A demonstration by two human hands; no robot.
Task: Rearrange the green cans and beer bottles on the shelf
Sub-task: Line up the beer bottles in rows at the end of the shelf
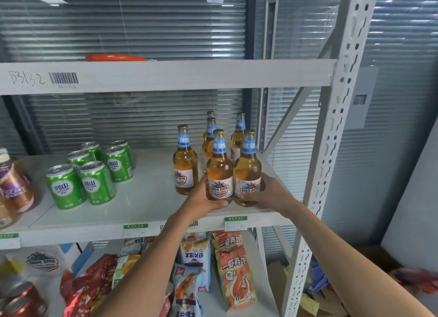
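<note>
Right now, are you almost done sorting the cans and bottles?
Partly. The green cans already stand grouped on the shelf, apart from the beer bottles. The left hand and right hand each grip a front bottle. Setting those two down remains; the final layout is unclear.

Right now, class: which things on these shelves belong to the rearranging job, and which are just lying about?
Job: green cans; beer bottles; left hand and right hand, each gripping a bottle.

Lying about: snack packets; purple-labelled bottle; orange tool.
</note>
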